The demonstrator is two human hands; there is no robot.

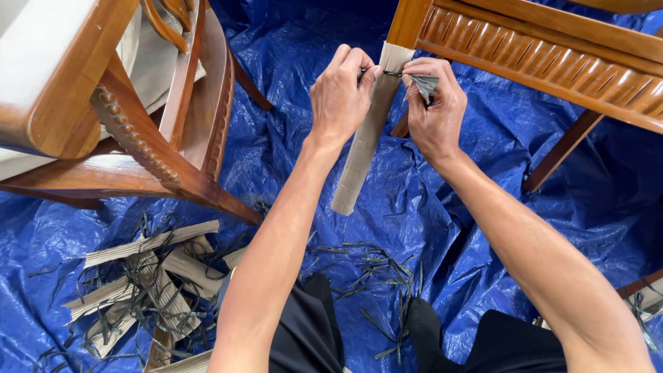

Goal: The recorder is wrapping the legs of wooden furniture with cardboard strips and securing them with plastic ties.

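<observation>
1. Up at the far middle of the scene, both hands meet at the top of a chair leg wrapped in corrugated cardboard [364, 138], which slants down toward the near left from the carved wooden rail [545, 59].
2. The left hand [340, 97] is clenched in a pinch, thumb and forefinger closed on a thin dark strap [391, 72] that crosses the upper end of the wrap.
3. The right hand [434, 103] pinches the same strap from the right and also holds a small bunch of grey plastic strip ends [424, 84] against its fingers.
4. Judging by its look, the cardboard is light and bends easily along its flutes; it would crush if squeezed hard, so it is best held flat on its broad face, near the strap.
5. The strap seems thin, stiff and rather slick, so a fingertip pinch close to the leg probably gives the surest hold.
6. A blue tarpaulin [304, 48] covers the floor; to the near left lie discarded cardboard pieces [148, 276] tangled with cut dark strips [376, 273].
7. Another wooden chair [138, 131] lies tipped at the far left.
</observation>
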